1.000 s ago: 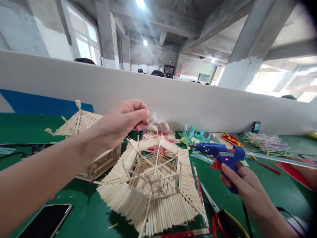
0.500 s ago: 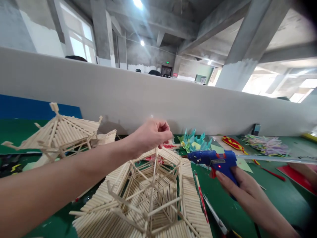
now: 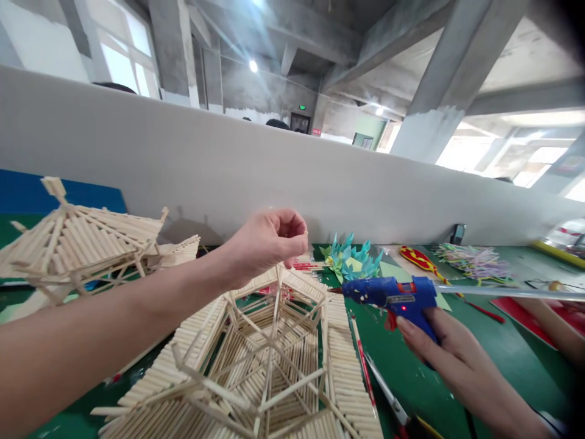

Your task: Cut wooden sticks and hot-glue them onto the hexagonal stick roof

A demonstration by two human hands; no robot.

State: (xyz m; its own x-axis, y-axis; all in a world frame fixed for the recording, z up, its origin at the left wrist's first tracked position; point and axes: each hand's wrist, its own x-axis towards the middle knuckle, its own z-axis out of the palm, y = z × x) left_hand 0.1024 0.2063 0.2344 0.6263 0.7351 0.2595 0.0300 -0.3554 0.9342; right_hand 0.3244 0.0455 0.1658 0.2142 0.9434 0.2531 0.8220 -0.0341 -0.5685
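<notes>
My left hand (image 3: 267,241) hovers above the far rim of an upturned roof frame (image 3: 256,360) made of thin wooden sticks. Its fingers are curled into a pinch, and a tiny pale bit shows at the fingertips; I cannot name it. My right hand (image 3: 450,356) grips a blue hot glue gun (image 3: 393,296) with a small red light lit. The nozzle points left toward the frame's far right edge. A clear glue stick (image 3: 507,292) juts out of the gun's back to the right.
A second stick-built roof model (image 3: 86,244) stands at the left on the green table (image 3: 503,347). Teal paper flowers (image 3: 351,259), a red and yellow cutout (image 3: 418,259), pastel strips (image 3: 475,262), red-handled scissors (image 3: 388,396) and a grey partition wall (image 3: 228,171) lie behind and beside.
The view has shifted closer and left, so the phone at the near left is out of view. My left hand dropped from the plastic bag to just above the frame. The glue gun stays about level.
</notes>
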